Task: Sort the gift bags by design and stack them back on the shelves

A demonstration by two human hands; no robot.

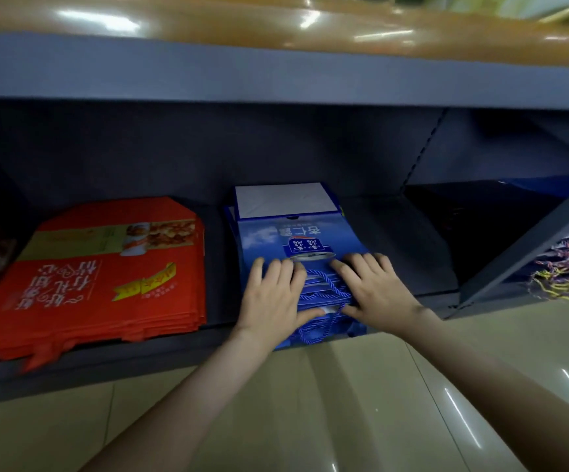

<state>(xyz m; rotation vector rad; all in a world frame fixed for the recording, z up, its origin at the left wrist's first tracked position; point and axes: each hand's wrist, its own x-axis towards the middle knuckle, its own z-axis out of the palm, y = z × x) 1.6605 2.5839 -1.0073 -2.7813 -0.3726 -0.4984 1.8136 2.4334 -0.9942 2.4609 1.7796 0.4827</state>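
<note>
Fingers (276,269) flat, pressing blue gift bags (269,233)

Flat blue gift bags (286,240) stacked beside flat red gift bags (106,274).

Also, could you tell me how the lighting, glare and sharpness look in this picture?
Head view: glare streaks on the orange shelf top and floor tiles; the recess behind the blue bags is dark; the red bags look slightly soft; the top-right corner is smeared.
</note>
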